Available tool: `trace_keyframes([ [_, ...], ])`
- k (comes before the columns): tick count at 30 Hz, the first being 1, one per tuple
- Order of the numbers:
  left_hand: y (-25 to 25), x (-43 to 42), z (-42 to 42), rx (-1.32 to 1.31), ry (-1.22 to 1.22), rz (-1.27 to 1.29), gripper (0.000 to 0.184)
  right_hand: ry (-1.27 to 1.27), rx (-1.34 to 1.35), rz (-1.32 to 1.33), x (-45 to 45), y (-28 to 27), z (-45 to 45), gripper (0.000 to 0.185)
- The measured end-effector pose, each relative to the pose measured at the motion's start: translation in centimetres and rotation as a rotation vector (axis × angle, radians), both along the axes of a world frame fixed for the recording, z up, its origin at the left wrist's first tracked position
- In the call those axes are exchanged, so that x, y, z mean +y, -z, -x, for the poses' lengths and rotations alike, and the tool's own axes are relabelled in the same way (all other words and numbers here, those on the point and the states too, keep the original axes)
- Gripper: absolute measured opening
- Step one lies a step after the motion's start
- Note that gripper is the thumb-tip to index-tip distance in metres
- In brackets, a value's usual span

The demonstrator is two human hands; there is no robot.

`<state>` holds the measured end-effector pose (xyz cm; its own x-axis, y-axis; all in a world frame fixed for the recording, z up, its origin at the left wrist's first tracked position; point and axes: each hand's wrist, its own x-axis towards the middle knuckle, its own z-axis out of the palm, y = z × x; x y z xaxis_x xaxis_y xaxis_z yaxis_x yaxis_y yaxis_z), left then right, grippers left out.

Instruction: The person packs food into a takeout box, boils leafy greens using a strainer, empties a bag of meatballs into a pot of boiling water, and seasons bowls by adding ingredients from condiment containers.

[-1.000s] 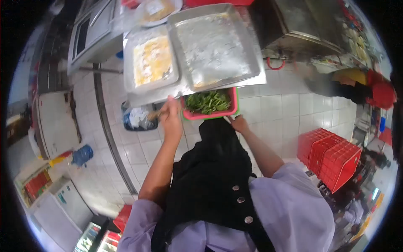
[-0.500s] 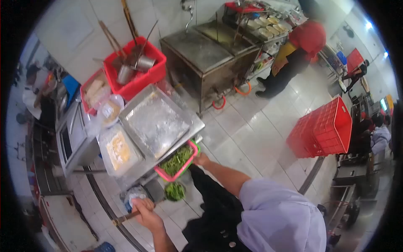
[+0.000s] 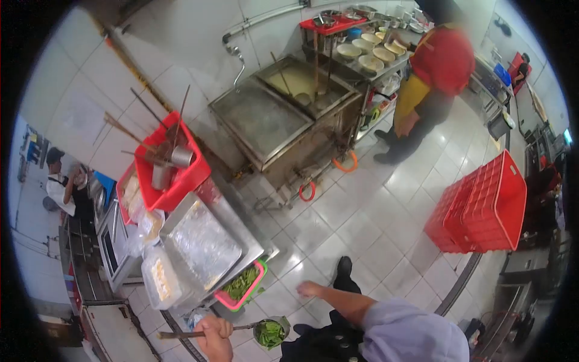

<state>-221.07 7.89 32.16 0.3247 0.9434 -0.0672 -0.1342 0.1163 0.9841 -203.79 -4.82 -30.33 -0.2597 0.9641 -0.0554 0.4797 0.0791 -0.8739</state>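
Note:
My left hand point(image 3: 214, 333) is closed around the long wooden handle of a noodle strainer point(image 3: 242, 327). Bright green leafy vegetables point(image 3: 271, 333) fill its round metal cup, held low above the floor. My right hand point(image 3: 309, 289) hangs to the right of a pink and green basket point(image 3: 258, 283), apart from it, with fingers loosely extended and nothing visible in them. Cut greens point(image 3: 242, 285) lie in that basket, at the low end of the metal table.
A metal tray point(image 3: 202, 244) and a white container point(image 3: 161, 274) lie on the table beside a red crate point(image 3: 172, 163) of strainers. Ahead stands a two-basin boiler point(image 3: 262, 130). A person in red point(image 3: 443, 60) works near bowls point(image 3: 371, 61). Red crates point(image 3: 476, 205) stand at right.
My right hand has let go of the basket's rim and moved away from it. The strainer with greens has come up nearer in my left hand. My view has shifted toward the boiler.

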Motion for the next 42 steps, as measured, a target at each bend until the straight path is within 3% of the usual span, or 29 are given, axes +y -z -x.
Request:
trace_keyframes([
  [1,-1.2,1.1,-3.3,-0.064,0.016,0.023,0.049,0.322,0.587,0.672,-3.7,-2.0,-3.4,0.033],
  [3,-4.0,3.8,-9.2,-0.107,0.06,0.033,0.051,0.685,1.072,1.157,-10.5,-4.1,-10.3,0.038],
  [4,-5.4,5.0,-12.5,-0.149,0.028,-0.003,0.052,0.679,0.893,1.094,-13.0,-4.4,-15.2,0.041],
  [5,-6.7,6.3,-15.5,-0.189,-0.001,-0.035,0.052,0.514,0.648,0.907,-16.2,-3.6,-20.3,0.045],
  [7,-9.8,9.6,-21.5,-0.257,0.087,-0.159,0.05,0.186,0.131,0.345,-21.7,0.2,-31.0,0.056],
  [8,-11.3,11.2,-24.7,-0.299,0.075,-0.174,0.049,0.678,0.37,0.85,-19.2,-8.0,-34.9,0.051],
  [9,-12.6,13.0,-28.2,-0.346,0.067,-0.191,0.049,0.716,0.415,0.782,-18.3,-9.7,-39.8,0.037],
  [10,-14.0,14.9,-31.8,-0.395,0.033,-0.183,0.048,0.996,0.472,0.93,-15.4,-12.3,-43.9,0.033],
  [11,-14.8,17.0,-35.4,-0.419,0.049,-0.262,0.047,0.988,0.458,0.725,-13.9,-12.0,-48.6,0.034],
  [12,-15.8,19.5,-38.3,-0.412,0.134,-0.245,0.049,0.736,-0.038,0.384,-11.1,-15.2,-53.3,0.035],
  [15,-18.4,26.0,-48.9,-0.333,0.166,-0.331,0.049,1.021,-0.184,0.102,2.1,-29.6,-61.9,0.041],
  [16,-18.6,28.5,-52.4,-0.299,0.131,-0.363,0.048,0.953,-0.006,0.144,6.4,-31.1,-66.9,0.038],
  [17,-18.6,31.2,-55.8,-0.272,0.096,-0.406,0.047,1.023,0.06,0.02,10.9,-31.9,-70.3,0.036],
  [19,-17.8,37.0,-61.5,-0.265,0.094,-0.491,0.049,1.054,-0.042,-0.084,19.8,-39.5,-74.5,0.034],
  [21,-15.2,50.1,-66.3,-0.44,0.326,-0.326,0.049,1.069,-0.336,-0.167,27.9,-44.3,-78.1,0.028],
  [23,-13.5,54.8,-69.6,-0.356,0.264,-0.318,0.052,0.906,-0.528,-0.073,35.5,-44.5,-84.0,0.031],
  [25,-16.7,50.9,-75.6,-0.006,-0.064,-0.494,0.057,0.654,-0.851,-0.016,40.8,-42.9,-87.8,0.028],
  [26,-15.8,52.5,-78.0,0.118,-0.115,-0.522,0.059,0.565,-1.065,0.051,43.3,-42.3,-88.5,0.027],
  [29,-11.5,58.6,-84.5,0.392,-0.21,-0.576,0.067,0.374,-1.279,0.257,47.6,-36.6,-90.9,0.023],
  [32,-5.4,60.7,-88.4,0.421,-0.227,-0.479,0.072,0.363,-1.271,0.268,49.4,-35.9,-92.5,0.017],
  [33,-3.2,61.7,-89.0,0.42,-0.198,-0.45,0.073,0.345,-1.256,0.166,49.0,-35.7,-93.1,0.017],
  [35,1.2,63.9,-90.3,0.408,-0.144,-0.395,0.076,0.326,-1.136,0.186,48.6,-38.7,-93.3,0.017],
  [38,6.4,64.8,-91.2,0.201,-0.129,-0.433,0.054,0.646,-0.749,0.136,45.8,-46.3,-91.7,0.021],
  [39,9.5,66.7,-91.6,0.172,-0.084,-0.356,0.061,0.715,-0.663,0.121,45.2,-48.0,-91.7,0.027],
  [42,10.9,66.0,-91.3,0.236,-0.052,-0.313,0.063,0.701,-0.497,0.019,43.9,-50.3,-91.6,0.043],
])
